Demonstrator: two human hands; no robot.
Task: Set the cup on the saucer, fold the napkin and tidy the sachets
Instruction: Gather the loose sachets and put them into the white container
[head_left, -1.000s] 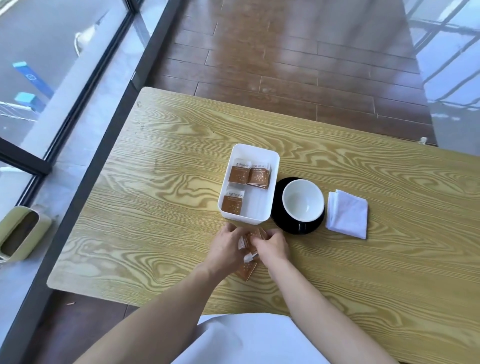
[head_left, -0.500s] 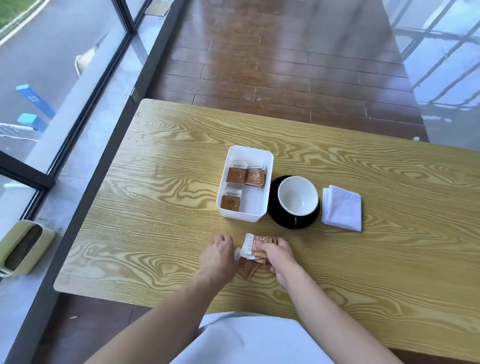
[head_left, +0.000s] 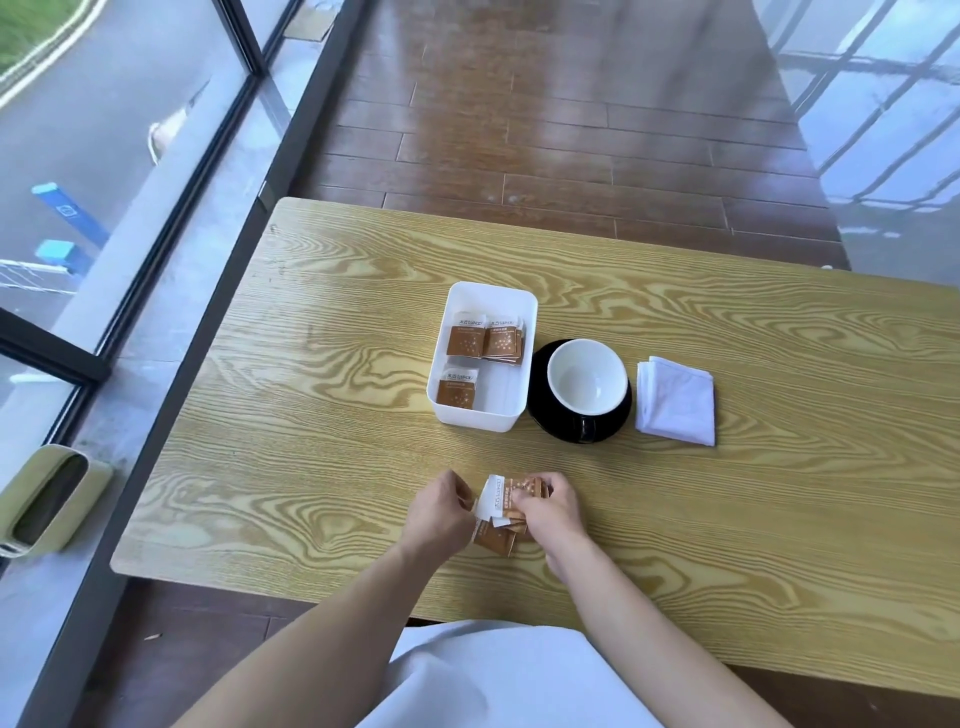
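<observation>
A white cup (head_left: 587, 376) sits on a black saucer (head_left: 540, 415) at the table's middle. To its right lies a folded white napkin (head_left: 675, 402). Left of the saucer stands a white tray (head_left: 511, 301) with several brown sachets (head_left: 485, 340) inside. Near the front edge, my right hand (head_left: 550, 512) grips a small bunch of brown sachets (head_left: 506, 501) held above the table. My left hand (head_left: 439, 512) touches the bunch's left side, fingers curled at a sachet edge. One more sachet (head_left: 496, 540) lies on the wood beneath them.
The wooden table (head_left: 779, 493) runs along a glass wall on the left. A green bin (head_left: 47, 499) stands on the floor by the table's left front corner. Dark wooden floor lies beyond the far edge.
Both hands have drawn back from the tray toward the front edge. The right hand has gathered sachets into a bunch and raised them; the left hand has closed in on it.
</observation>
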